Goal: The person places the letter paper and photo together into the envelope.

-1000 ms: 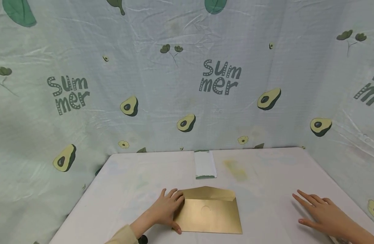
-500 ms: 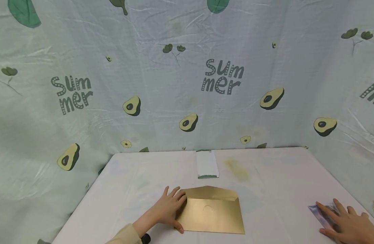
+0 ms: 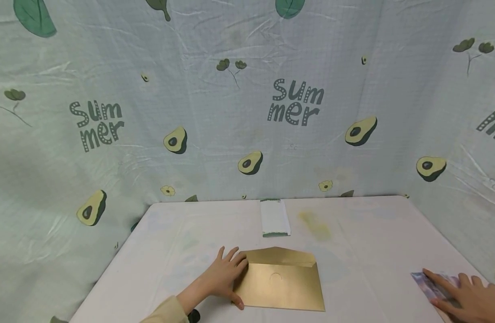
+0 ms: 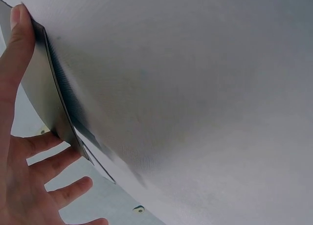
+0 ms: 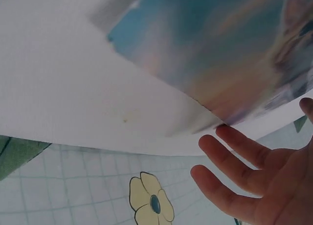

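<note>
My left hand (image 3: 226,276) rests at the left side of a gold envelope (image 3: 285,285), which lies flat with its pointed flap open and facing away. In the left wrist view the thumb (image 4: 20,34) lies over one corner; spread fingers touch the edge farther along. My right hand (image 3: 471,296) lies on a picture card (image 3: 437,280) at the table's right side, index finger extended across it and thumb at its near left edge. The right wrist view shows the card's blue and orange print (image 5: 210,54), a fingertip touching its corner. The hand hides much of the card.
A white packet or sheet (image 3: 275,218) with green ends lies at the back of the white table (image 3: 215,224). Behind and beside the table hangs a pale cloth (image 3: 207,166) printed with avocados, leaves and words. A dark round item (image 3: 194,316) shows below the left wrist.
My right hand has moved right and down onto the picture card, which was not visible one second ago. The left hand and envelope stay together, unmoved apart from a slight camera shift.
</note>
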